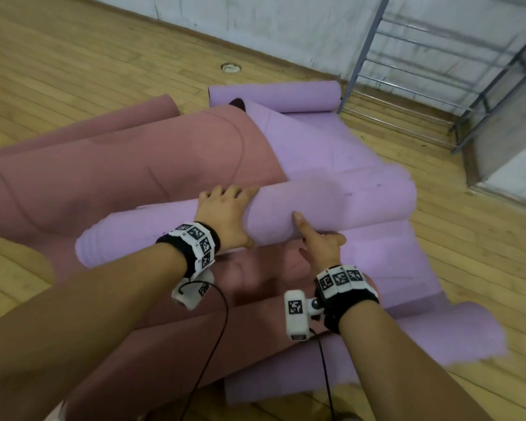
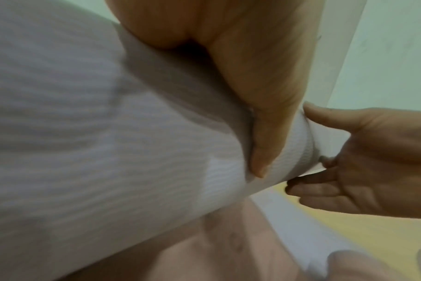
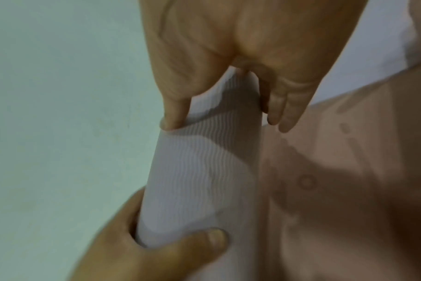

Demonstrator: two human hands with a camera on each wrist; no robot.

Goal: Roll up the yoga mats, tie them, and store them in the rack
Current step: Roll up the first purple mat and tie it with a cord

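Observation:
A purple yoga mat (image 1: 346,202) lies partly rolled across the middle of the head view, its roll resting on a pink mat (image 1: 119,165) spread on the wooden floor. My left hand (image 1: 225,211) grips the roll from above, fingers curled over its far side. My right hand (image 1: 319,241) holds the roll just to the right, thumb on top and fingers underneath. The left wrist view shows my thumb (image 2: 264,142) pressed into the ribbed roll (image 2: 108,133). In the right wrist view, my right hand (image 3: 228,85) pinches the ribbed roll (image 3: 204,161), with the left hand (image 3: 168,247) lower down.
A grey metal rack (image 1: 438,71) stands against the wall at the top right. Curled purple mat ends lie at the far side (image 1: 274,94) and near right (image 1: 468,332). A small round fitting (image 1: 231,67) sits in the floor.

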